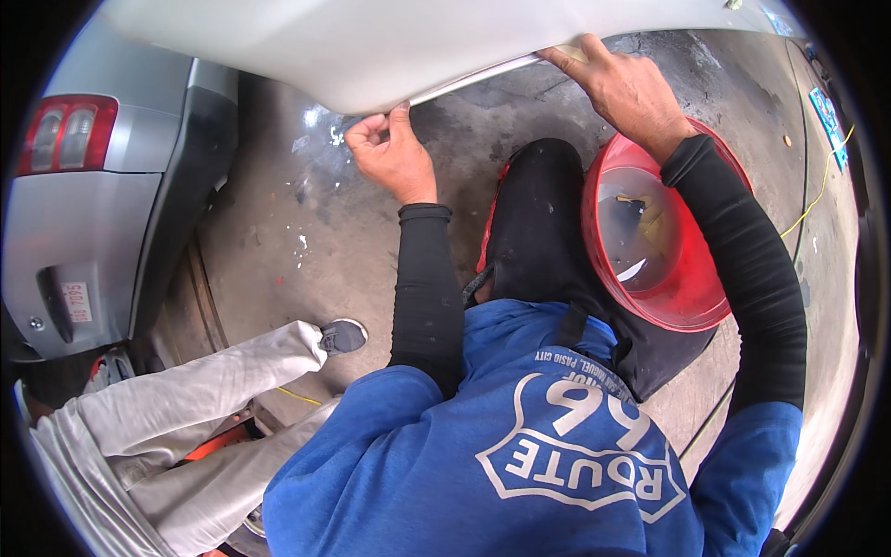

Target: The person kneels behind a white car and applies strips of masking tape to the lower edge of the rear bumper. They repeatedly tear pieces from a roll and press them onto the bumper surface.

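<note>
A large, smooth white vehicle panel (306,42) spans the top of the view, with a narrow pale strip (478,76) along its lower edge. My left hand (397,153) pinches the strip's left end at the panel's edge between thumb and forefinger, the other fingers curled. Farther right, my right hand (624,88) grips the same edge, thumb and fingers closed around it; part of its grip is hidden behind the panel. Beside my bent knee, below my right forearm, stands a red basin (664,311) with cloudy water and dark and yellowish pieces in it.
A silver vehicle (102,213) with a red tail light stands at the left. Another person's grey-clad leg (195,376) and dark shoe (344,336) are at lower left. A yellow cord (817,195) runs over the stained concrete floor (306,251) at right.
</note>
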The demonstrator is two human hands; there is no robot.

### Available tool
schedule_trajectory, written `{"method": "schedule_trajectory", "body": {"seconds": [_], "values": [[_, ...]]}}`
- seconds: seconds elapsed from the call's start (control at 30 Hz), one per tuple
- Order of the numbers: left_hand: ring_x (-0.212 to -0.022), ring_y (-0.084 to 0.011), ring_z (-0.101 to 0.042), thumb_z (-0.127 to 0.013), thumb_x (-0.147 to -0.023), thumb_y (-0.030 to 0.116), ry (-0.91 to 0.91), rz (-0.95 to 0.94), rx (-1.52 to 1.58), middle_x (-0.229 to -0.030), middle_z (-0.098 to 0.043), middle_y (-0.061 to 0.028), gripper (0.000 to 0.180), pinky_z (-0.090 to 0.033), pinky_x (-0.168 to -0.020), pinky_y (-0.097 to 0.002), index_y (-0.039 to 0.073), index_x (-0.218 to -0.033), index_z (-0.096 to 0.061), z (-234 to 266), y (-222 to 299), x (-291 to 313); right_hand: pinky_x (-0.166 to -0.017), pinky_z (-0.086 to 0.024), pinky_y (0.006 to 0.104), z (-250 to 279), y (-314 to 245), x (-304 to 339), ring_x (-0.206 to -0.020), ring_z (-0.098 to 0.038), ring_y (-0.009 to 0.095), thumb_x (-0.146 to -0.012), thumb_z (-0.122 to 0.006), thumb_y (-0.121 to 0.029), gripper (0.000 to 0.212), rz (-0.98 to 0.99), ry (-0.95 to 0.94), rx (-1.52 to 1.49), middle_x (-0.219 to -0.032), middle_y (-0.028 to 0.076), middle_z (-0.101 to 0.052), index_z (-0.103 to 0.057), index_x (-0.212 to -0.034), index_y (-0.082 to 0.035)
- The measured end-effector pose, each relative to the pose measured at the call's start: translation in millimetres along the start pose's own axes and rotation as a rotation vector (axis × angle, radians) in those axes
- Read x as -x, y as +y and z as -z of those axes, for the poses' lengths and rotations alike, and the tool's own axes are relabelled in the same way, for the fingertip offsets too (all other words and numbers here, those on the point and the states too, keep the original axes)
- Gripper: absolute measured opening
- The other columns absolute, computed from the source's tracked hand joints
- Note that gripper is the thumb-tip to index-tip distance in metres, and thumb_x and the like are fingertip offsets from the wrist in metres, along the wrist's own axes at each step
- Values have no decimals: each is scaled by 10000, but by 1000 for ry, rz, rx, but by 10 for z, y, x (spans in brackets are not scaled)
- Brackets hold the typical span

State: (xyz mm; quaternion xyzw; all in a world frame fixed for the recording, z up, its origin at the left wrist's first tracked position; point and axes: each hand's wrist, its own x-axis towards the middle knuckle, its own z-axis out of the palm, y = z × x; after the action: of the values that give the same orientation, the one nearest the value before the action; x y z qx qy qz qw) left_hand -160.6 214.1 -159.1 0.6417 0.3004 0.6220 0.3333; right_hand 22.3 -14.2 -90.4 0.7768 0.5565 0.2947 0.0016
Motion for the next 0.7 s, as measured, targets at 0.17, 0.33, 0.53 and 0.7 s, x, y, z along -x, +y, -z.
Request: {"method": "schedule_trajectory", "body": {"seconds": [0.17, 0.33, 0.53, 0.7], "values": [[-1017, -183, -625, -678, -952, 14, -129, 21, 132, -1147, -630, -99, 158, -516, -775, -311, 25, -1087, -595, 103, 117, 307, -621, -619, 373, 40, -48, -12, -719, -743, 254, -944, -594, -99, 594, -28, -50, 24, -1099, 118, -611, -520, -1499, -296], [-1169, -270, -602, -627, -959, 12, -410, -134, -73, -1447, -475, -177, 479, -536, -863, -347, 23, -1424, -515, 105, 306, 460, -604, -616, 380, 40, -40, -23, -707, -744, 257, -946, -592, -113, 573, -34, -43, -12, -1100, 120, -617, -531, -1489, -285], [-1117, -310, -646, -590, -983, 27, -590, -169, 66, -1405, -503, -208, 552, -555, -924, -403, 19, -1513, -435, -160, 569, 700, -668, -619, 379, 91, -39, -25, -781, -729, 250, -915, -630, -93, 622, -50, -59, -47, -1095, 106, -599, -534, -1496, -294], [-940, -167, -612, -725, -979, 150, -245, 714, 348, -1153, -610, -116, 392, -528, -798, -323, -16, -1265, -515, -764, 606, 700, -651, -618, 368, 116, 7, -34, -754, -744, 248, -919, -625, -122, 593, 6, -32, -77, -1115, 97, -624, -536, -1485, -275]]}}
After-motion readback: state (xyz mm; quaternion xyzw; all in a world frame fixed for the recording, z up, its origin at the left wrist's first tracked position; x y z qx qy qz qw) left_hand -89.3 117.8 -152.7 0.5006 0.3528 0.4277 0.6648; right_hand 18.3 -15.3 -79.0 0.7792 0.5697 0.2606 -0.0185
